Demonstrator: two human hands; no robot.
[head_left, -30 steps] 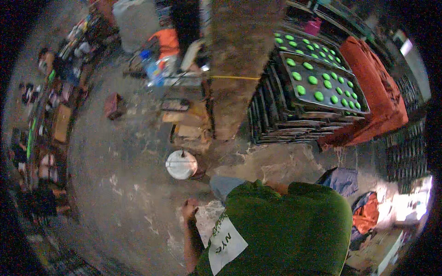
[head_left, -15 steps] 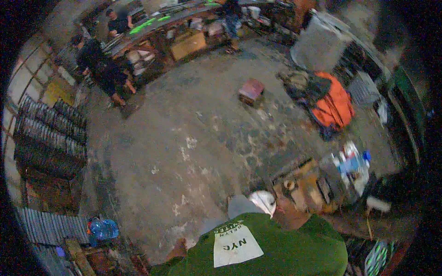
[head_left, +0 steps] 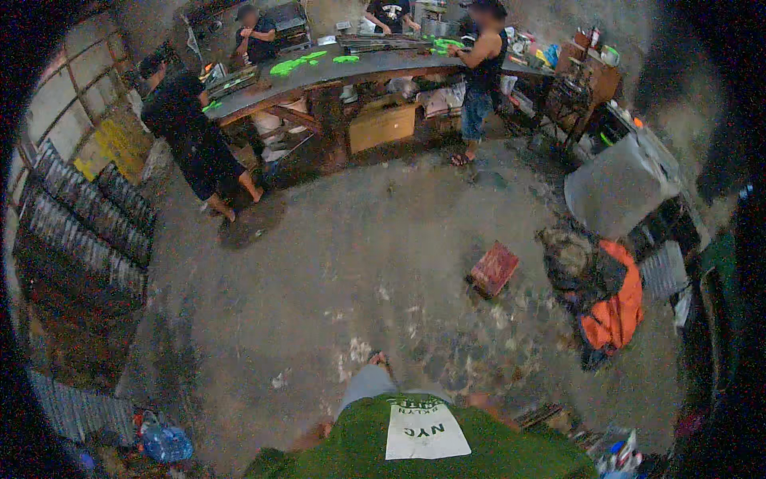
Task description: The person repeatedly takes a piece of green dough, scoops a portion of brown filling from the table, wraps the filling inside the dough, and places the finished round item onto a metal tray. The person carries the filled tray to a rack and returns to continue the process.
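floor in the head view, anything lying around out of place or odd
A small red box lies askew alone on the bare concrete floor. Beside it an orange cloth is crumpled in a heap with a dark bundle. Plastic bottles lie at the lower left.

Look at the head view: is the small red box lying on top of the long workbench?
No, the small red box lies on the bare concrete floor, well apart from the long workbench.

Dim, grainy fisheye, black vignetted corners
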